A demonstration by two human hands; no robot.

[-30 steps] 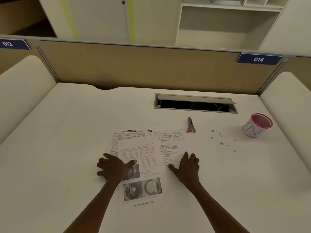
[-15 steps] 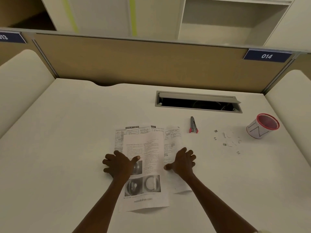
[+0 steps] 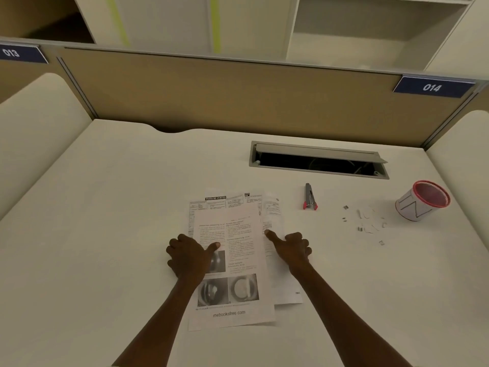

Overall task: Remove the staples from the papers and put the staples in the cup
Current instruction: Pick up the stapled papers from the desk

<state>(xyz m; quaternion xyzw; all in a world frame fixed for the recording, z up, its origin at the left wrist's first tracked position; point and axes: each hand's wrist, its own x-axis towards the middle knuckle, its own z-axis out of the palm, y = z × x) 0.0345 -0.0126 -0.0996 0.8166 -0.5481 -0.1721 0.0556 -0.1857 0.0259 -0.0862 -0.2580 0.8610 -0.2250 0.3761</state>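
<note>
A loose stack of printed papers (image 3: 239,263) lies on the white desk (image 3: 105,234) in front of me. My left hand (image 3: 186,256) clasps the stack's left edge, fingers curled and thumb pressed on the top sheet. My right hand (image 3: 292,247) holds the right edge of a lower sheet, thumb stretched onto the print and fingers bent. Several pulled staples and paper bits (image 3: 366,221) lie scattered to the right. Beyond them stands a white cup (image 3: 420,202) with a red rim. A grey staple remover (image 3: 309,198) with red tips lies between papers and staples.
An open cable slot (image 3: 317,161) with a grey flap is set into the desk behind the remover. A tan divider panel (image 3: 238,102) closes the back, and padded side walls (image 3: 31,128) rise left and right.
Both hands went from lying flat on the sheets to curled at the stack's edges. The spread sheets have been pushed closer together into a narrower stack.
</note>
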